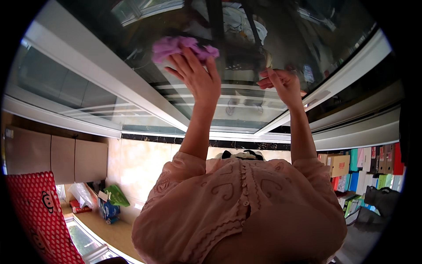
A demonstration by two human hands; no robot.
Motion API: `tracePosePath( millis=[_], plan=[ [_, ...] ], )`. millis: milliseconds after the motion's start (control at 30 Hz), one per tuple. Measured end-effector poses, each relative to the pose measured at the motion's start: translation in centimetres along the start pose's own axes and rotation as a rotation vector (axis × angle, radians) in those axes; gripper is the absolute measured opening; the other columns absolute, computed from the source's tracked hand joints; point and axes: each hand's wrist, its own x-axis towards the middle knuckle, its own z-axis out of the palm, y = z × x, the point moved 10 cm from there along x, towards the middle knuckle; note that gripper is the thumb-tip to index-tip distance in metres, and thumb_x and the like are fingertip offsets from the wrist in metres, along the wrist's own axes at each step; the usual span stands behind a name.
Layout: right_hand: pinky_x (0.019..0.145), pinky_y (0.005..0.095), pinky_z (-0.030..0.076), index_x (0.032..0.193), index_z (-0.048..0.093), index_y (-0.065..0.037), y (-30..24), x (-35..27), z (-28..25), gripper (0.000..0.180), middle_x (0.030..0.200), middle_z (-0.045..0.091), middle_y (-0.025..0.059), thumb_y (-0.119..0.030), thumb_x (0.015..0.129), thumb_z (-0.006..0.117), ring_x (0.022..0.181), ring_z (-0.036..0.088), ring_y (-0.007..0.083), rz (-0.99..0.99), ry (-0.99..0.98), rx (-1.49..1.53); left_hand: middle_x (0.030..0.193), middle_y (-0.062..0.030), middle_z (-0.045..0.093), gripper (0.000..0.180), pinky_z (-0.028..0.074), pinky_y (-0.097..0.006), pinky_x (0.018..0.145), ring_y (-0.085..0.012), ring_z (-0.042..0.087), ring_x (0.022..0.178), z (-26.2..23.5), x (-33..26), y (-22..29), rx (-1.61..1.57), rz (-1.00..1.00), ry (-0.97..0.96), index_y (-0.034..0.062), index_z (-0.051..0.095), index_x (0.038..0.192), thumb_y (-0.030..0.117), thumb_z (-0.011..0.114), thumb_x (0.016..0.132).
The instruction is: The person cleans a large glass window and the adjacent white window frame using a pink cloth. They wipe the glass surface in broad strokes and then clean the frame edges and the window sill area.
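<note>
My left hand (195, 80) presses a crumpled purple cloth (176, 46) against the glass pane (162, 86) of a white-framed door or window. Its fingers lie over the cloth's lower edge. To the right, my right hand (283, 83) is raised near the same pane, beside the right-hand white frame (347, 72). The fingers of that hand are loosely bent and partly apart, and I see nothing in them. Whether they touch the glass I cannot tell. Reflections cover much of the pane.
Another white upright (110, 75) borders the pane on the left. Below it are beige cabinets (61, 154), a red dotted cloth (33, 207) and a blue box (107, 209) beside a green bag (116, 196). Shelves of binders (373, 163) and a cardboard box (339, 166) stand at right.
</note>
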Motion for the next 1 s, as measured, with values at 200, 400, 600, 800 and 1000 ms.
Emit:
tracePosePath(
  millis=[200, 400, 600, 800, 1000],
  plan=[
    [0.068, 0.0246, 0.054, 0.097, 0.064, 0.007, -0.1, -0.1, 0.9, 0.032, 0.079, 0.069, 0.0118, -0.022, 0.098, 0.05, 0.072, 0.067, 0.0153, -0.016, -0.021, -0.008, 0.139, -0.0333, 0.025, 0.065, 0.007, -0.066, 0.105, -0.0522, 0.022, 0.129, 2.5, -3.2, 2.3, -0.043, 0.05, -0.13, -0.0041, 0.03, 0.138, 0.037, 0.05, 0.091],
    [0.064, 0.0248, 0.054, 0.097, 0.063, 0.006, 1.2, -1.0, -0.1, 0.021, 0.08, 0.069, 0.0101, -0.012, 0.095, 0.052, 0.071, 0.067, 0.0136, 0.006, -0.027, 0.038, 0.137, -0.0315, 0.028, 0.063, 0.008, -0.068, 0.104, -0.051, 0.026, 0.127, 5.1, -7.1, 5.6, -0.028, 0.21, -0.272, -0.0012, 0.035, 0.135, 0.039, 0.052, 0.09],
    [0.069, 0.0286, 0.056, 0.098, 0.062, 0.009, 3.4, -3.8, -3.8, 0.018, 0.083, 0.068, 0.0127, -0.002, 0.093, 0.048, 0.077, 0.068, 0.0175, 0.001, 0.039, -0.062, 0.146, -0.0301, 0.018, 0.068, 0.003, -0.064, 0.106, -0.0506, 0.014, 0.135, 2.1, 1.8, 8.8, -0.126, 0.099, 0.062, -0.0017, 0.027, 0.141, 0.042, 0.048, 0.093],
    [0.061, 0.0269, 0.054, 0.091, 0.064, 0.006, 2.8, -6.5, -5.3, 0.018, 0.076, 0.069, 0.0105, -0.009, 0.091, 0.054, 0.066, 0.068, 0.0153, 0.04, -0.004, -0.088, 0.141, -0.029, 0.031, 0.05, 0.011, -0.057, 0.108, -0.0467, 0.028, 0.131, 4.3, -4.4, 9.8, -0.13, 0.125, -0.05, -0.0035, 0.036, 0.136, 0.016, 0.053, 0.094],
    [0.066, 0.0286, 0.055, 0.092, 0.063, 0.007, 1.7, -8.9, -9.0, 0.026, 0.079, 0.069, 0.0109, -0.016, 0.095, 0.051, 0.07, 0.068, 0.017, 0.091, 0.02, -0.074, 0.135, -0.0276, 0.038, 0.039, 0.032, -0.048, 0.104, -0.0434, 0.038, 0.126, 5.5, -11.7, 12.1, -0.468, -0.088, -0.257, -0.0078, 0.037, 0.133, 0.007, 0.038, 0.097]
  ],
)
